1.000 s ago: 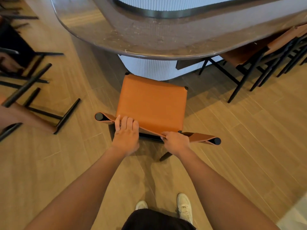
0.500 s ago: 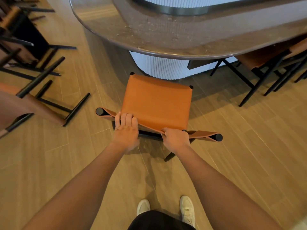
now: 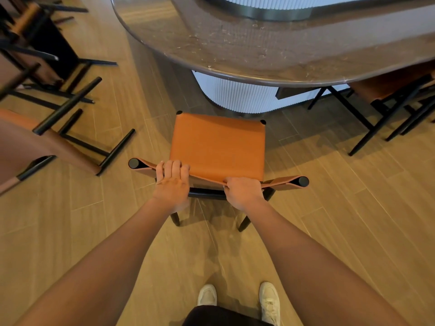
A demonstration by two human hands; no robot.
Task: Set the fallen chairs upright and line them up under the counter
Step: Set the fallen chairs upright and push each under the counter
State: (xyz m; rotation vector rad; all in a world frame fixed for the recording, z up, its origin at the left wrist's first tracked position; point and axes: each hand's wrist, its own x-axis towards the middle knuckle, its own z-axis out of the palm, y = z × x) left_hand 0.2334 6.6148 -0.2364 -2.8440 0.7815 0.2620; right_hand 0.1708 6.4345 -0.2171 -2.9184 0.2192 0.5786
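Left grip (image 3: 173, 182) and right grip (image 3: 242, 191) both curl over the back of the upright chair (image 3: 217, 147), which stands just short of the tabletop (image 3: 259, 50), so an uneven shove could skew it or ram it into the fluted base (image 3: 235, 97) beneath the tabletop.

Both hands, left hand (image 3: 172, 183) and right hand (image 3: 242, 191), grip the upright chair's (image 3: 217, 147) backrest (image 3: 277, 183).
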